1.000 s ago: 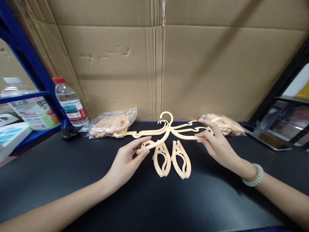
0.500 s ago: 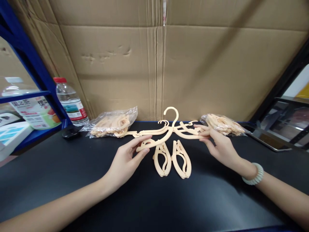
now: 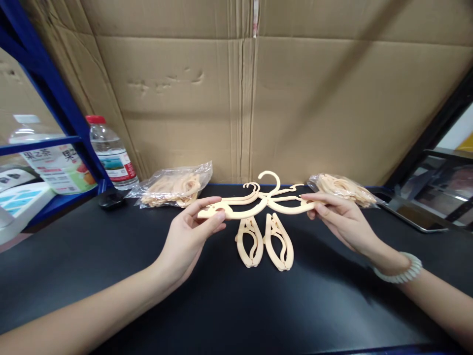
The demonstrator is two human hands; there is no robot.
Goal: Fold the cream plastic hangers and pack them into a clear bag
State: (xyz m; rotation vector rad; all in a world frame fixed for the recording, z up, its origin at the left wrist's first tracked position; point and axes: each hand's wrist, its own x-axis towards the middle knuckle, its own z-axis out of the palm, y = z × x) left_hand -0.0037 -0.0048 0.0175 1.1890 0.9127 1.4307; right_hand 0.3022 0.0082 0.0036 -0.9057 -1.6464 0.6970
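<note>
Now my left hand (image 3: 192, 231) and right hand (image 3: 340, 219) pinch the hanger (image 3: 254, 207) ends; unfolding seems underway, needing a steady outward pull.

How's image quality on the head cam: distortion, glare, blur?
Head view: wide-angle stretch bows the forearms and the blue shelf post; soft glare sheen on the black table; hanger and both hands sharp, no motion blur; right edge slightly soft.

We work at a packing bench: cardboard wall (image 3: 295, 98), blue shelving (image 3: 55, 98), bagged plastic hangers (image 3: 173, 187) on black table (image 3: 221, 305).
</note>
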